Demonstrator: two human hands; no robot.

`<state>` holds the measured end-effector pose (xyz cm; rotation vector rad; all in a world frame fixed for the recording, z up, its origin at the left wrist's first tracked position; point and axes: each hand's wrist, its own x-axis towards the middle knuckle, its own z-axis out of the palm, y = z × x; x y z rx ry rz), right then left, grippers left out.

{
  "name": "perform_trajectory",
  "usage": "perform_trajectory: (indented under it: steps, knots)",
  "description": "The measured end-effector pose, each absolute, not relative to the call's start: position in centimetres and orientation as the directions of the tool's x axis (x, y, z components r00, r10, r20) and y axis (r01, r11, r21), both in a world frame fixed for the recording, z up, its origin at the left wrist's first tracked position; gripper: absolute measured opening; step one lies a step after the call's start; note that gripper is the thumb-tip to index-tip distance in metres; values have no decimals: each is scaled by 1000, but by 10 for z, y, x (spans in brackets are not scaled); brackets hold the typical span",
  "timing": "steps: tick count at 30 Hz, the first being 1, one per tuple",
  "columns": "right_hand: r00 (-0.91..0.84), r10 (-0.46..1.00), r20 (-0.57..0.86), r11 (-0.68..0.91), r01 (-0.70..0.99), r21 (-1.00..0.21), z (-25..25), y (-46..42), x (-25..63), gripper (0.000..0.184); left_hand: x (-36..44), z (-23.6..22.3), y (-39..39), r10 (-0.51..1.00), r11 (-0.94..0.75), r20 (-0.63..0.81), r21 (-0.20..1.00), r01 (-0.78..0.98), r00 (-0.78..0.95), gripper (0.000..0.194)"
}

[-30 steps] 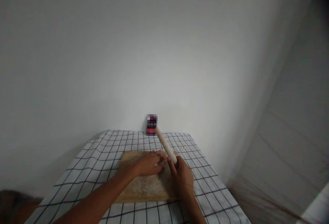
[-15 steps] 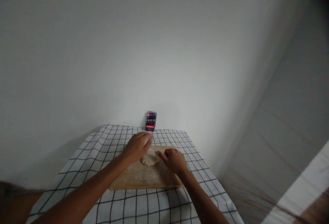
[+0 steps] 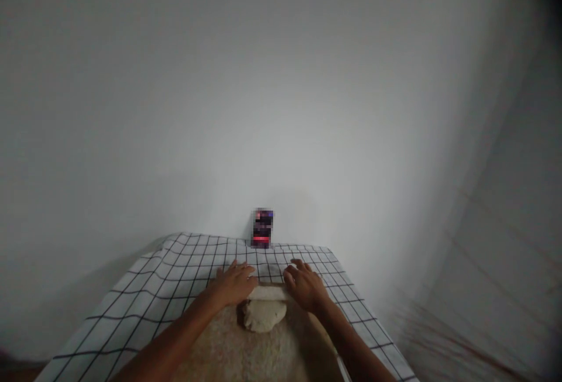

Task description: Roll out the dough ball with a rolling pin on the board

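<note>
A pale lump of dough (image 3: 263, 315) lies on a floured wooden board (image 3: 228, 353). Across the far edge of the dough rests a light rolling pin (image 3: 268, 292). My left hand (image 3: 234, 284) lies flat on the pin's left end with its fingers stretched forward. My right hand (image 3: 306, 285) lies flat on the pin's right end, fingers spread. Both palms press down on the pin and hide its ends.
The board sits on a white cloth with a black grid (image 3: 158, 288) covering a small table against a grey wall. A phone (image 3: 262, 228) stands upright at the table's far edge, leaning on the wall. The floor drops away to the right.
One second ago my right hand held the rolling pin upright by one end. It now lies across the dough with both palms flat on it. The view has shifted down.
</note>
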<state>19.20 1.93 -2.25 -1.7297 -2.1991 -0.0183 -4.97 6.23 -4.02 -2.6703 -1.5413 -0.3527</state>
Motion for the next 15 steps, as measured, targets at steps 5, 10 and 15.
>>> perform_trajectory:
  steps: [5,10,15]
  knots:
    - [-250,948,198,296,921,-253,-22,25,194,37,-42,-49,50,911,-366,247,123,922,329,45]
    - [-233,945,229,284,933,-223,-13,-2,190,39,-38,-37,16,850,-402,419,123,907,320,47]
    - [-192,940,283,264,933,-244,-23,-46,192,41,-36,-33,-19,824,-475,425,154,867,376,48]
